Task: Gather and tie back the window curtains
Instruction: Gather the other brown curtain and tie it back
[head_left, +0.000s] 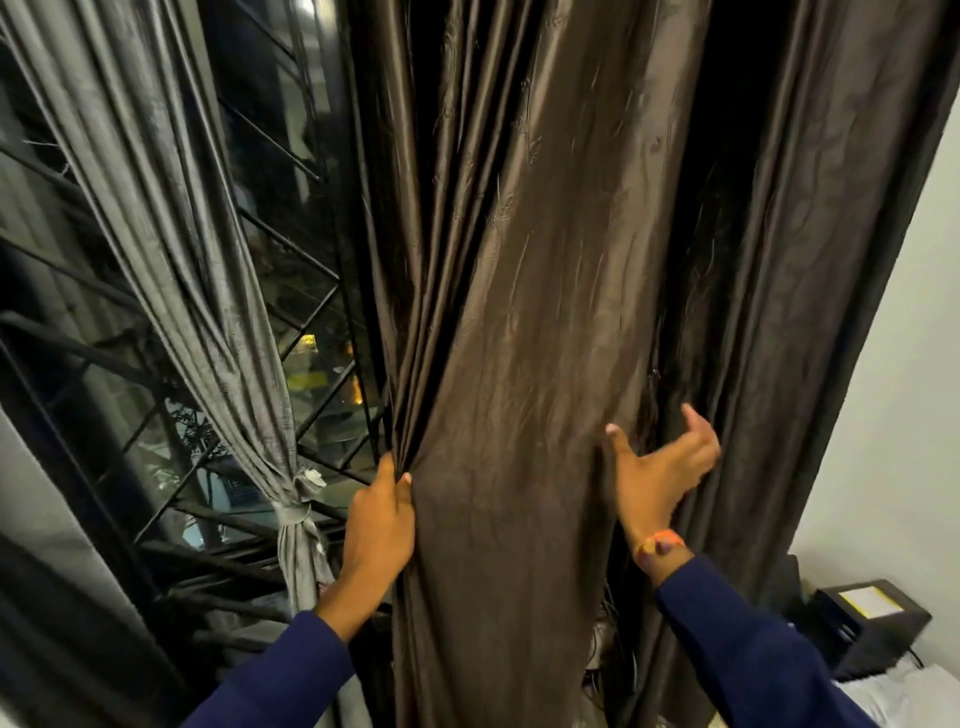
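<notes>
The left hand (382, 525) pinches the brown curtain (519, 338) edge by the window; the right hand (660, 467), open and seemingly blurred, should sweep remaining folds leftward into one bunch before tying.

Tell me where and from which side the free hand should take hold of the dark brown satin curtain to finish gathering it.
Grip the dark brown satin curtain at its loose right fold, level with the left hand, which already pinches the left pleats. The open right hand should probably come from the right and sweep leftward: the cloth between the hands hangs flat and ungathered.
</notes>
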